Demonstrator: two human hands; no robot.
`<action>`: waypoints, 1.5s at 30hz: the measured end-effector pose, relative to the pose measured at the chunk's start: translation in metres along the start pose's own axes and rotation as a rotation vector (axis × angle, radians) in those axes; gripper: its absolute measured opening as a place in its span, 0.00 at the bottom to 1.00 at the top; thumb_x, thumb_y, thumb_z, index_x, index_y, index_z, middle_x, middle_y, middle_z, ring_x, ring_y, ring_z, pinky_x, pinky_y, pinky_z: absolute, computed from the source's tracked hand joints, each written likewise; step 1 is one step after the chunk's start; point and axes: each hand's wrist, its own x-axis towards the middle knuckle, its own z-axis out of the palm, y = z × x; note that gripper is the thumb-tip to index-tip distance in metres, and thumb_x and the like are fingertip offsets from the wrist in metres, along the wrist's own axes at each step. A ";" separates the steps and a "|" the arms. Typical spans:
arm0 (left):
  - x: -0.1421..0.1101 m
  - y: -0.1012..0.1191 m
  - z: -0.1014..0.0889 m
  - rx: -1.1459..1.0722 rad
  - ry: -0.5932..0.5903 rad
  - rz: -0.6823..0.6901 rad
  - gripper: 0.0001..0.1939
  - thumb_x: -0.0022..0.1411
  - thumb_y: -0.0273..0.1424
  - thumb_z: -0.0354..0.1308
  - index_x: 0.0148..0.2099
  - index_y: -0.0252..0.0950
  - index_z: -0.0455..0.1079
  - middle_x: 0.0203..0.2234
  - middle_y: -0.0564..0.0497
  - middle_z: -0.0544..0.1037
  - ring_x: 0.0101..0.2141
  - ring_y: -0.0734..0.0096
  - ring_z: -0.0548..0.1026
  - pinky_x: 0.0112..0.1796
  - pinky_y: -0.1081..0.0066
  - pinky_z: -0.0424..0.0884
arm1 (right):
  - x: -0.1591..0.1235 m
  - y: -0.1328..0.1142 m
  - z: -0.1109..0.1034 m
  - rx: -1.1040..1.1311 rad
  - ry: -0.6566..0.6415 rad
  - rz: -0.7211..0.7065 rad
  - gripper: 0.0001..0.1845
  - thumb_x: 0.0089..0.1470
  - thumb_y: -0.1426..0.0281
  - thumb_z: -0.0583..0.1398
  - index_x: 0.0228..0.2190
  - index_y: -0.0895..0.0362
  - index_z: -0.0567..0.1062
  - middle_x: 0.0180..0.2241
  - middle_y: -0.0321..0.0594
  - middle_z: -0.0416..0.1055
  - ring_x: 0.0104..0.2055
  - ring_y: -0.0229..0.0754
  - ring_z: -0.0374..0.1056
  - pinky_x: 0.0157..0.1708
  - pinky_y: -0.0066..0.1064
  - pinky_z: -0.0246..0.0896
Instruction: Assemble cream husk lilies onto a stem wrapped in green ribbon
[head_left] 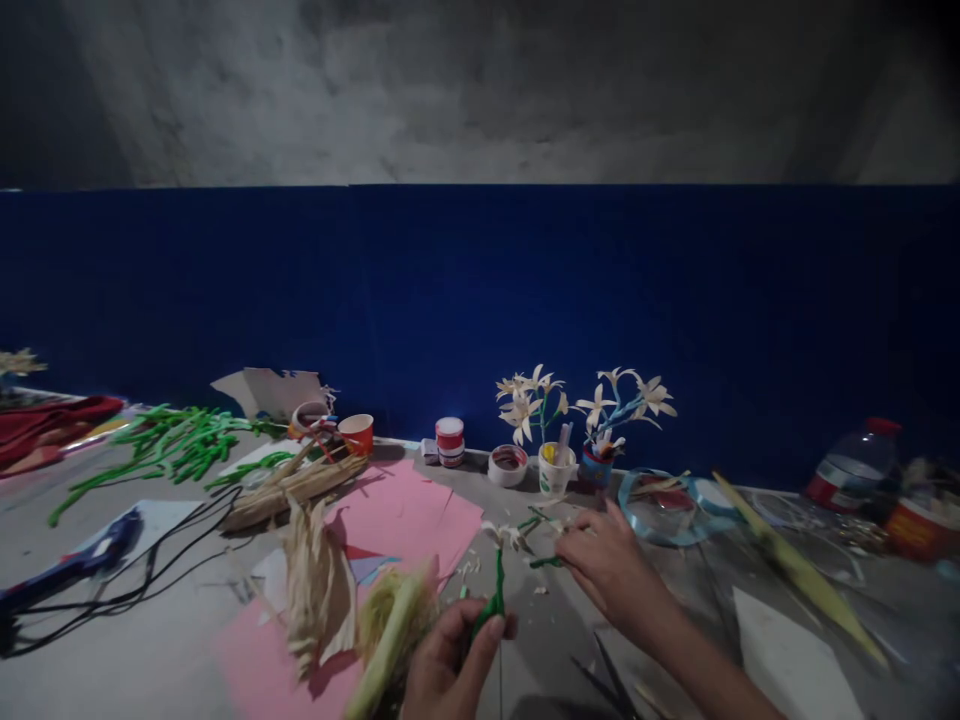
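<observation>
My left hand (457,660) is closed around the lower end of a craft flower (499,575). It has a green wrapped stem and pale petals at its top, held upright at the front of the table. My right hand (615,570) reaches over the tabletop from the right, fingers bent and pinching the end of a short green stem (546,562). More pale petals and green stems lie just past the fingers. A pair of scissors (611,680) rests below my right forearm, partly out of the picture.
Finished pale flowers stand in a white cup (555,472) and a blue-red cup (596,468). Left lie corn husks (319,580), pink paper (405,510), green stems (180,440) and a corded glue gun (112,548). A bottle (855,465) and light-blue ribbon (634,510) are right.
</observation>
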 end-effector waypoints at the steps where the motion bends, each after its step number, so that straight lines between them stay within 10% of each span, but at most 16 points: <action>1: 0.003 0.001 0.004 -0.012 -0.022 -0.024 0.15 0.49 0.44 0.66 0.29 0.36 0.77 0.27 0.49 0.81 0.34 0.63 0.74 0.39 0.70 0.66 | -0.004 -0.001 -0.012 0.008 -0.015 -0.030 0.13 0.51 0.81 0.57 0.31 0.51 0.75 0.30 0.36 0.77 0.42 0.47 0.67 0.59 0.57 0.38; 8: 0.010 0.014 0.035 -0.126 -0.203 -0.078 0.11 0.48 0.37 0.68 0.30 0.35 0.77 0.31 0.47 0.80 0.35 0.64 0.74 0.37 0.71 0.68 | -0.023 -0.015 -0.065 0.113 -0.050 -0.153 0.13 0.53 0.78 0.57 0.34 0.47 0.74 0.28 0.32 0.75 0.43 0.46 0.65 0.61 0.57 0.27; 17: -0.001 0.020 0.045 -0.104 -0.221 -0.046 0.14 0.48 0.40 0.68 0.29 0.33 0.75 0.23 0.50 0.77 0.28 0.67 0.72 0.31 0.72 0.69 | -0.030 -0.026 -0.081 0.004 0.125 -0.209 0.17 0.52 0.80 0.57 0.37 0.47 0.76 0.31 0.35 0.79 0.46 0.49 0.68 0.60 0.62 0.28; 21: -0.003 0.017 0.045 -0.105 -0.152 -0.045 0.14 0.50 0.41 0.67 0.29 0.33 0.75 0.23 0.49 0.78 0.28 0.68 0.73 0.33 0.72 0.69 | -0.055 -0.029 -0.067 -0.013 0.548 -0.171 0.26 0.48 0.78 0.62 0.47 0.43 0.74 0.46 0.38 0.76 0.50 0.53 0.66 0.59 0.58 0.41; 24: -0.004 0.018 0.049 -0.154 -0.081 -0.059 0.14 0.49 0.41 0.67 0.29 0.34 0.76 0.23 0.50 0.79 0.29 0.67 0.74 0.34 0.71 0.70 | -0.074 -0.040 -0.040 0.309 0.928 0.179 0.17 0.46 0.78 0.65 0.37 0.45 0.77 0.32 0.39 0.77 0.38 0.50 0.70 0.47 0.47 0.62; 27: -0.008 0.020 0.056 -0.194 -0.086 -0.078 0.13 0.47 0.39 0.69 0.29 0.34 0.76 0.24 0.50 0.79 0.29 0.67 0.75 0.34 0.71 0.70 | -0.073 -0.052 -0.015 0.824 0.717 0.513 0.02 0.48 0.67 0.65 0.28 0.52 0.78 0.29 0.42 0.77 0.33 0.49 0.72 0.35 0.38 0.68; 31: -0.015 0.019 0.064 -0.183 -0.101 -0.040 0.12 0.49 0.39 0.67 0.30 0.34 0.76 0.23 0.50 0.78 0.29 0.66 0.74 0.35 0.71 0.69 | -0.056 -0.062 -0.004 1.376 0.537 0.615 0.13 0.45 0.60 0.68 0.30 0.56 0.78 0.30 0.41 0.78 0.36 0.47 0.73 0.38 0.35 0.69; 45: -0.018 0.030 0.061 -0.139 -0.183 -0.058 0.10 0.50 0.36 0.67 0.29 0.33 0.77 0.24 0.48 0.79 0.30 0.66 0.73 0.34 0.72 0.68 | -0.062 -0.057 -0.014 1.555 0.459 0.582 0.12 0.43 0.62 0.69 0.25 0.57 0.76 0.25 0.36 0.73 0.31 0.40 0.68 0.34 0.29 0.64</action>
